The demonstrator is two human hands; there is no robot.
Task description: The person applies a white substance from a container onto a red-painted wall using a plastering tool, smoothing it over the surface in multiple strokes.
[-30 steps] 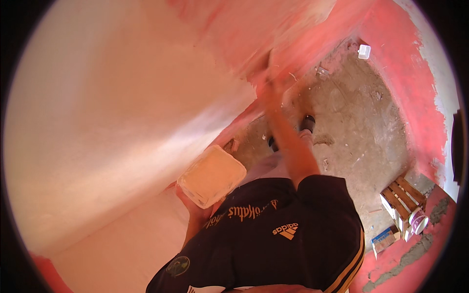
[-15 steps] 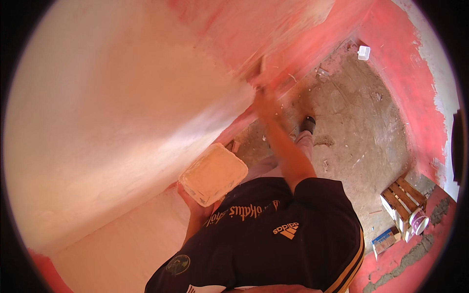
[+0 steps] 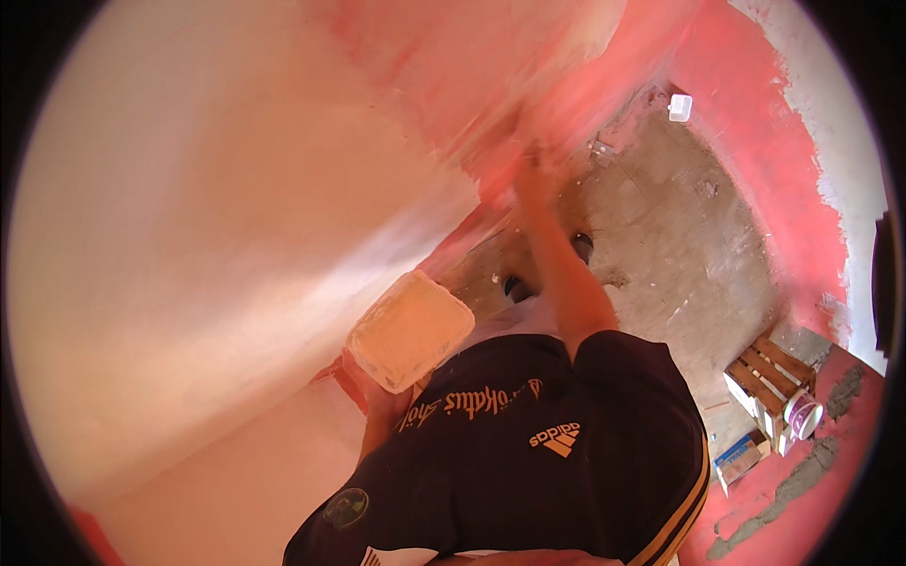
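So the left hand [image 3: 381, 401] is curling around the side of a tub [image 3: 412, 330], propping it tilted in front of the dark shirt [image 3: 519, 443]. The right hand [image 3: 532, 170] is stretching out by the low part of the wall [image 3: 283, 189], but it's blurring badly, so I can't tell how closed it is or what it's gripping, if anything.

My worry: only one hand is supporting that tub, so a slipping grip or a bump against the wall could be sending it down. Loose bits on the floor [image 3: 661, 217] could also be tripping those shoes [image 3: 583, 248].

The tub is looking like a rounded rectangle, cream-coloured, scuffed round the edge. The wall is showing smooth pale areas and streaky pink ones, while the floor is looking gritty, like bare concrete. Further out, a slatted wooden crate [image 3: 763, 370] is standing beside a round bucket [image 3: 803, 416].
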